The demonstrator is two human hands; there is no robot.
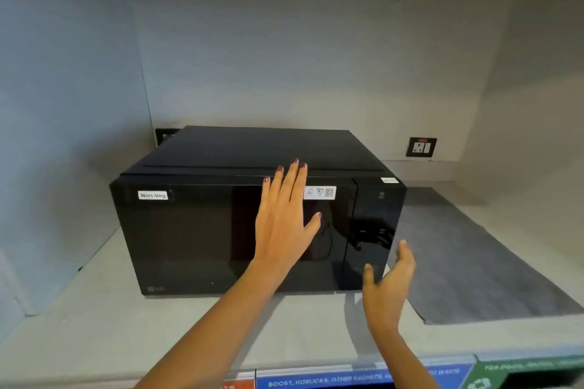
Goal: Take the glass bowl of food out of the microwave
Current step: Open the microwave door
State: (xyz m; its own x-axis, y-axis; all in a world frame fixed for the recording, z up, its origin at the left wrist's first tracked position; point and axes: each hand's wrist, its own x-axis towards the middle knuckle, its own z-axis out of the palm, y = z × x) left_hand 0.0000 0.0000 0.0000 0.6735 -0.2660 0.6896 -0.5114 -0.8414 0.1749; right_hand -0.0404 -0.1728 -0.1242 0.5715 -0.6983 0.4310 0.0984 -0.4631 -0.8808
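Observation:
A black microwave (189,230) with a "Non-Veg" label stands on a grey counter (94,325), its door closed. The dark door hides the inside, so no glass bowl shows. My left hand (284,218) lies flat on the door, fingers spread and reaching up to the top edge. My right hand (387,287) hovers open, palm turned left, just in front of the lower right corner by the control panel.
A dark grey mat (474,262) lies on the counter to the right of the microwave. A wall socket (421,147) sits on the back wall. Coloured labels (347,380) run along the counter's front edge. Walls close in on the left and back.

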